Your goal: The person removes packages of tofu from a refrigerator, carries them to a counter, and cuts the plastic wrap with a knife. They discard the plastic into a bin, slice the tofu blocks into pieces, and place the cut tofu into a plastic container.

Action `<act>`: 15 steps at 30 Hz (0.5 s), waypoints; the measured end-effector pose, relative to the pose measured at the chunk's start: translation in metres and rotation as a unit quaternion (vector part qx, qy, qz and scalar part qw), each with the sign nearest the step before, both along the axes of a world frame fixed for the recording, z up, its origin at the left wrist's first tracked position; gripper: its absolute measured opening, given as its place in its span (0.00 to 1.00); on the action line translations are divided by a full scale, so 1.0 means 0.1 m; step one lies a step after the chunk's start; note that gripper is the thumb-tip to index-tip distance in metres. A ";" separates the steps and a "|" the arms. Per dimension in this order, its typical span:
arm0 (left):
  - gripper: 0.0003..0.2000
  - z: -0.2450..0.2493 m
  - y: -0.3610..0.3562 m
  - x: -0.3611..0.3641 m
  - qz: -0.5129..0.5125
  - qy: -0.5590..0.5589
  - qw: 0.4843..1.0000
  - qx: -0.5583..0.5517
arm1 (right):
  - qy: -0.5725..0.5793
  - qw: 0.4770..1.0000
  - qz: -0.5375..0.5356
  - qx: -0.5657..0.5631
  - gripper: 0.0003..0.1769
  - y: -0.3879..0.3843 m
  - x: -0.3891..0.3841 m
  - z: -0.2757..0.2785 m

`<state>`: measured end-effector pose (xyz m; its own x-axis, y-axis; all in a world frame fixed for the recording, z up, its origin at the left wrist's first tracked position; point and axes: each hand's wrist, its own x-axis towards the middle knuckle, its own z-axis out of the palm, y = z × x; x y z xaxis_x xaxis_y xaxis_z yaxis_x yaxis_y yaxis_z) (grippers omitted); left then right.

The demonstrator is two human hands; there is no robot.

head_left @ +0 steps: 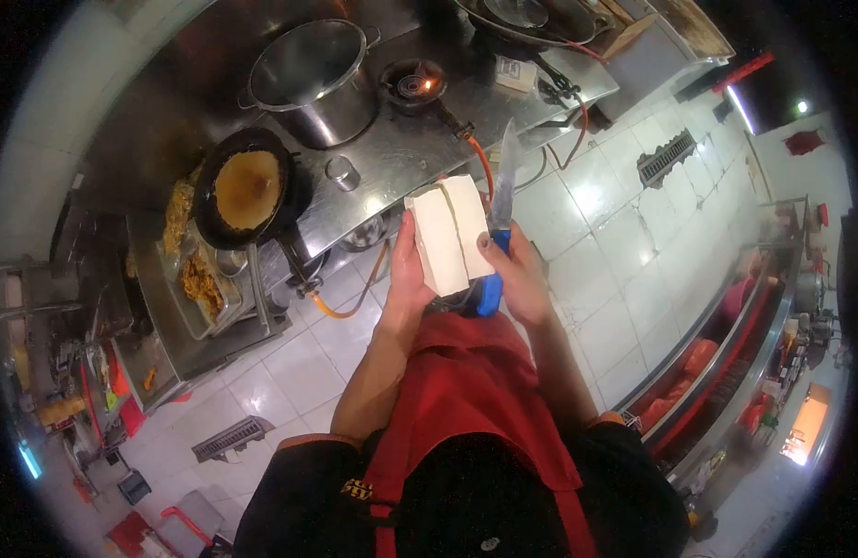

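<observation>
Two pale white blocks (pixel 452 237) lie side by side in front of my red apron, with a dark narrow gap between them. My left hand (pixel 408 277) is wrapped round the left side of the blocks. On the right, my right hand (pixel 522 279) grips the blue handle of a knife (pixel 506 181), its blade pointing up and away from me. The thumb of that same hand presses on the right block's edge.
A black pan (pixel 206 209) holding a flat brown round stands at the left. Behind are a large steel pot (pixel 327 107), a burner (pixel 413 86) with a small flame, and a metal cup (pixel 342 173). An orange hose (pixel 369 288) hangs off the counter.
</observation>
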<state>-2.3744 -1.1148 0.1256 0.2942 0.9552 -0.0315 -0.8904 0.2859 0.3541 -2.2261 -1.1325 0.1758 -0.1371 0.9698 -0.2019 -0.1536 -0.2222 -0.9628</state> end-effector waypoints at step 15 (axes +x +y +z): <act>0.35 0.18 0.12 -0.06 0.088 -0.129 0.988 -0.006 | -0.469 0.864 0.050 0.174 0.08 -0.63 -0.07 0.30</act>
